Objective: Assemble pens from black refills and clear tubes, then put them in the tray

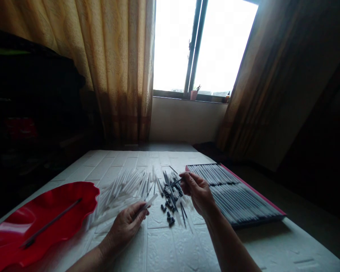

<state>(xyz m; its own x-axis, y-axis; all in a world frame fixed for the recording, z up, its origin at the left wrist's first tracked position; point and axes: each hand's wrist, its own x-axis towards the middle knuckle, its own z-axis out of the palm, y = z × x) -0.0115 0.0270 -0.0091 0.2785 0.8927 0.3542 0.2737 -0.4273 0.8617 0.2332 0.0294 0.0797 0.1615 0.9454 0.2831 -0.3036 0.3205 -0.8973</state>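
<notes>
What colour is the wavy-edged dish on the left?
The dish is bright red, seen best in the head view.

Glossy, smooth red plastic bowl [82, 211]; white table cover [158, 245] with embossed, brick-patterned, low-sheen surface; clear plastic tubes [124, 181]; patterned cloth curtain [121, 56]; small caps [169, 219], dark and smooth-looking

No text, label, brand, number or sign can be read anywhere; the dim red patterned shape [22, 127] at the left is too dark to make out.
</notes>
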